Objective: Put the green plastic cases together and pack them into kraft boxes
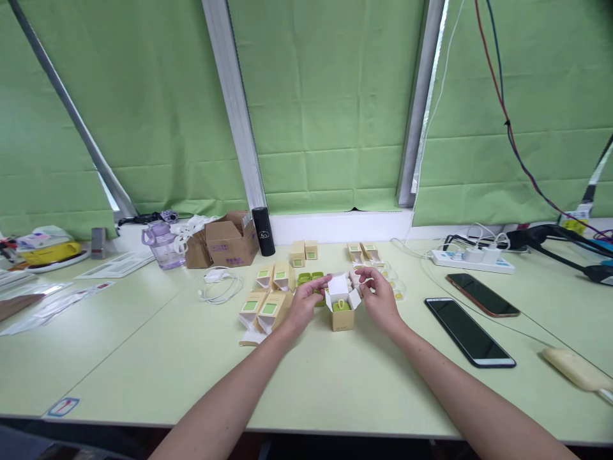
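A small open cardboard box (343,321) stands upright on the table between my hands, its white inner flaps raised. Inside sits a green item (341,306) with a pale loop on top. At the box's left edge, my left hand (306,302) has its index finger and thumb on the raised lid. My right hand (378,298) is beside the right flap, fingers bent and apart, with nothing visible in them. Partly hidden behind my left hand is a green tray-like piece (304,278). More small boxes with green windows (271,309) lie left of my left hand.
Further small boxes (305,250) stand at the back, near clear plastic packs (396,286). Two phones (470,332) lie right, by a power strip (472,260). A black bottle (263,231), brown carton (233,239), purple jug (165,246) and white cable (221,285) are left.
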